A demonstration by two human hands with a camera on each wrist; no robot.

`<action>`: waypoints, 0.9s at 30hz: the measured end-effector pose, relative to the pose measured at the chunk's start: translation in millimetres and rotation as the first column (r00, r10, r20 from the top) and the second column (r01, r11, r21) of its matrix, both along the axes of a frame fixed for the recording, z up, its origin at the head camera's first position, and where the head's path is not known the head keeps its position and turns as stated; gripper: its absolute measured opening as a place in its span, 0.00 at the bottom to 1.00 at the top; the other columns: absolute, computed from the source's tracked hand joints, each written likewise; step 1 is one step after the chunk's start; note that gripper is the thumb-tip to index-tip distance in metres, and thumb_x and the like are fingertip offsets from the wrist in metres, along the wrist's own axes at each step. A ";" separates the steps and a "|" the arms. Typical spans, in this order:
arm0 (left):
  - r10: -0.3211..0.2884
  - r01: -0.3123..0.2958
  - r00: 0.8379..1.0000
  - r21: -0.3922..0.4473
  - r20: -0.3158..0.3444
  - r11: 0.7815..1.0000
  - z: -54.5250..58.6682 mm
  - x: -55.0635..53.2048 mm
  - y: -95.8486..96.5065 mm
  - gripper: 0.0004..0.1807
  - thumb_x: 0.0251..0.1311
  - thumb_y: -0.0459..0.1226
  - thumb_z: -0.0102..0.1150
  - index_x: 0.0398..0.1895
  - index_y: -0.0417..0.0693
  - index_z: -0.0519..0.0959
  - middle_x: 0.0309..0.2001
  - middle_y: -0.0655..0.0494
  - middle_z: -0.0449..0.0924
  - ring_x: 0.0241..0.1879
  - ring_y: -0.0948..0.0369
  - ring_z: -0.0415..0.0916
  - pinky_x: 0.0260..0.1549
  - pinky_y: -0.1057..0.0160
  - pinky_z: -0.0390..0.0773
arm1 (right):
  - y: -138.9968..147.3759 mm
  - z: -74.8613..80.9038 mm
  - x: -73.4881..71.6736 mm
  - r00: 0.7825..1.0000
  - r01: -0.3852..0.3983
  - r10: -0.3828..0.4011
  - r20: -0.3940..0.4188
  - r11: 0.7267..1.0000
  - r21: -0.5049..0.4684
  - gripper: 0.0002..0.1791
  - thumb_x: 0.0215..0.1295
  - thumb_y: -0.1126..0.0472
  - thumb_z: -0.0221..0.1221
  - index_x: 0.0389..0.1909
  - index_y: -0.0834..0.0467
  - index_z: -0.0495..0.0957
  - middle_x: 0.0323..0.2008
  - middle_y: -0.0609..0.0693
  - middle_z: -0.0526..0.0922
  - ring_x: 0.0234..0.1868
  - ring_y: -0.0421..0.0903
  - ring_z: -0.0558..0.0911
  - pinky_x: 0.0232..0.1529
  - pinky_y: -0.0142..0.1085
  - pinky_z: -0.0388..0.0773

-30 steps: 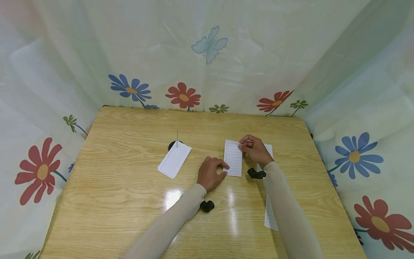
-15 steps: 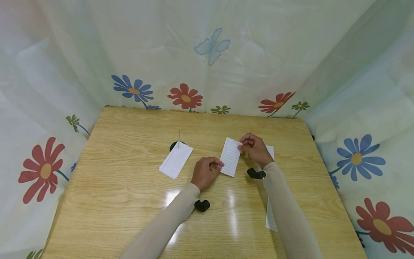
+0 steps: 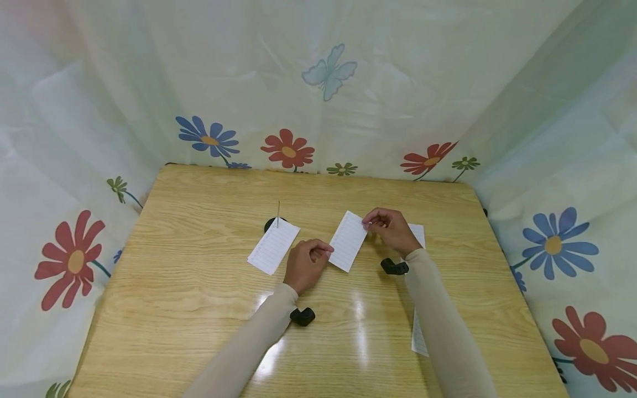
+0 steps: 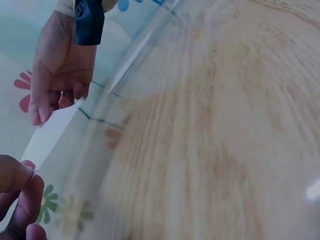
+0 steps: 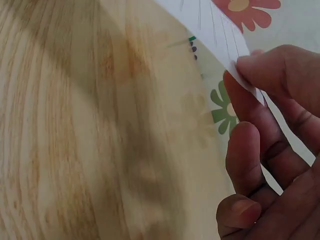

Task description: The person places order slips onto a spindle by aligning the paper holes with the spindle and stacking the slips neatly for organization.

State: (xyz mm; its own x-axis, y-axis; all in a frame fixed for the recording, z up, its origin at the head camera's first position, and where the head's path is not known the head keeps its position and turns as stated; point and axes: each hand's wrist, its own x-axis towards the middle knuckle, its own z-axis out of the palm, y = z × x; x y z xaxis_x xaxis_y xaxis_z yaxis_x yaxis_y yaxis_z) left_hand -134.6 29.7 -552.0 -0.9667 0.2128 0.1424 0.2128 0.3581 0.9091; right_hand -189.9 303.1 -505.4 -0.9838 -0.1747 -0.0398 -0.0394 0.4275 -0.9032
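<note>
Between both hands is a white lined slip of paper, tilted in the head view. My left hand pinches its lower left edge between thumb and fingers. The right hand pinches the upper right edge; in the right wrist view the thumb lies on the lined face of the paper slip with a finger beneath. To the left stands a bill spike, its thin upright pin rising from a round black base. Lined slips sit on that spike, covering part of the base.
More lined paper lies under and beside the right forearm: one sheet behind the wrist, another nearer the front. The wooden table is glossy. A flowered curtain surrounds its back and sides.
The paper slip has turned from nearly upright to tilted and shifted left. My left hand has moved left with its edge, while the right hand has moved only slightly.
</note>
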 end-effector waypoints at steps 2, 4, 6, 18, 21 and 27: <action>0.009 -0.009 1.000 0.012 -0.004 1.000 1.8 0.1 -5.1 0.06 0.71 0.37 0.65 0.42 0.58 0.90 0.35 0.62 0.88 0.31 0.65 0.73 0.36 0.67 0.72 | -0.4 1.8 -0.2 1.000 -0.014 0.014 0.000 1.000 0.022 0.07 0.74 0.62 0.66 0.47 0.60 0.87 0.46 0.58 0.86 0.41 0.65 0.80 0.40 0.48 0.82; 0.021 -0.020 1.000 0.017 -0.017 1.000 4.4 0.3 -10.1 0.06 0.71 0.37 0.65 0.42 0.58 0.90 0.35 0.62 0.88 0.31 0.64 0.72 0.35 0.66 0.71 | -1.5 4.0 -0.1 1.000 -0.026 0.026 0.001 0.999 0.036 0.08 0.74 0.61 0.67 0.48 0.58 0.88 0.46 0.59 0.86 0.42 0.66 0.80 0.42 0.49 0.81; 0.031 -0.030 0.999 0.021 -0.031 0.999 7.7 0.7 -14.8 0.06 0.72 0.38 0.65 0.42 0.57 0.90 0.35 0.61 0.88 0.30 0.63 0.71 0.35 0.65 0.71 | -2.9 6.5 0.3 0.999 -0.038 0.037 0.004 0.998 0.041 0.08 0.74 0.61 0.67 0.49 0.58 0.88 0.46 0.60 0.86 0.42 0.67 0.80 0.44 0.51 0.81; 0.089 -0.086 0.994 0.050 -0.065 0.995 24.7 2.3 -38.2 0.05 0.70 0.38 0.68 0.42 0.56 0.91 0.32 0.61 0.86 0.28 0.62 0.68 0.33 0.65 0.69 | -19.7 19.7 1.4 0.995 -0.097 0.098 -0.037 0.995 0.023 0.08 0.73 0.60 0.68 0.48 0.56 0.89 0.45 0.58 0.86 0.39 0.55 0.80 0.42 0.46 0.79; 0.090 -0.087 0.994 0.059 -0.054 0.994 26.7 4.7 -45.4 0.05 0.70 0.38 0.68 0.42 0.57 0.91 0.33 0.61 0.86 0.28 0.61 0.69 0.32 0.66 0.68 | -26.3 23.0 1.4 0.993 -0.111 0.111 -0.049 0.994 0.014 0.07 0.73 0.61 0.68 0.47 0.56 0.89 0.45 0.57 0.87 0.39 0.50 0.79 0.42 0.44 0.79; 0.096 -0.090 0.994 0.096 -0.060 0.991 28.8 10.4 -59.4 0.06 0.70 0.36 0.67 0.42 0.56 0.90 0.33 0.60 0.87 0.27 0.58 0.69 0.29 0.68 0.66 | -39.4 28.9 0.2 0.989 -0.133 0.134 -0.069 0.991 0.021 0.05 0.73 0.60 0.68 0.45 0.54 0.89 0.44 0.56 0.87 0.39 0.50 0.78 0.39 0.38 0.75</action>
State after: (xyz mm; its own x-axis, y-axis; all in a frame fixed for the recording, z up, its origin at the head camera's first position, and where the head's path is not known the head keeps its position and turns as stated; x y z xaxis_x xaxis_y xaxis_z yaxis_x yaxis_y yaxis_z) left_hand -124.2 -29.7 -523.2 -0.9699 0.1053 0.2196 0.2414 0.2941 0.9248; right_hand -189.6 263.7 -476.6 -0.9522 -0.3045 0.0242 -0.1597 0.4285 -0.8893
